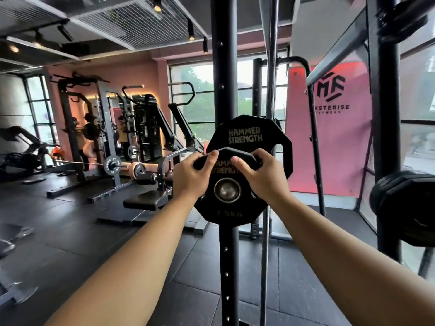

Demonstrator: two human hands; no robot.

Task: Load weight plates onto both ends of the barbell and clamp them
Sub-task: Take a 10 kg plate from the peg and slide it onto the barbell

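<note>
**Head view.** Both of my hands grasp the small plate [226, 215], a black, many-sided disc. It sits on the steel sleeve end [227, 189] that shows through its centre hole. It lies against the large plate [244, 135] behind it, whose rim stands out from 9 through 12 to 3 o'clock.

- **Left hand:** My left hand [191, 175] takes the small plate's rim at 10 o'clock, with the fingers curled over the edge.
- **Right hand:** My right hand [263, 177] takes the rim at 2 o'clock, with the fingers hooked round the edge and the thumb laid on the lettering.
- **Surroundings:** A black upright post [223, 67] runs behind both plates on the 12-to-6 line. A stored plate [404, 203] hangs at 3 o'clock of the frame, well apart, above the rubber floor [94, 231].

**Handling (judgement).**
- **Weight:** The mark at 6 o'clock ends in "5KG" and its first digit is blurred. As the smaller of the 2 discs, it should be light enough for 1 hand, though 2 keep it steadier.
- **Surface:** The disc is rigid, and its matte skin looks grippy rather than slick. It is not fragile, but it would be hard on toes if dropped.
- **Alignment:** The bore must stay square to the sleeve, or it will bind.
- **Where to hold:** The best hold is 2 opposed points on the rim, as here, with the fingertips clear of the back face, where the 2 plates could pinch them.
- **Clamp:** No clamp shows on this end, so clamping is not yet done.
</note>
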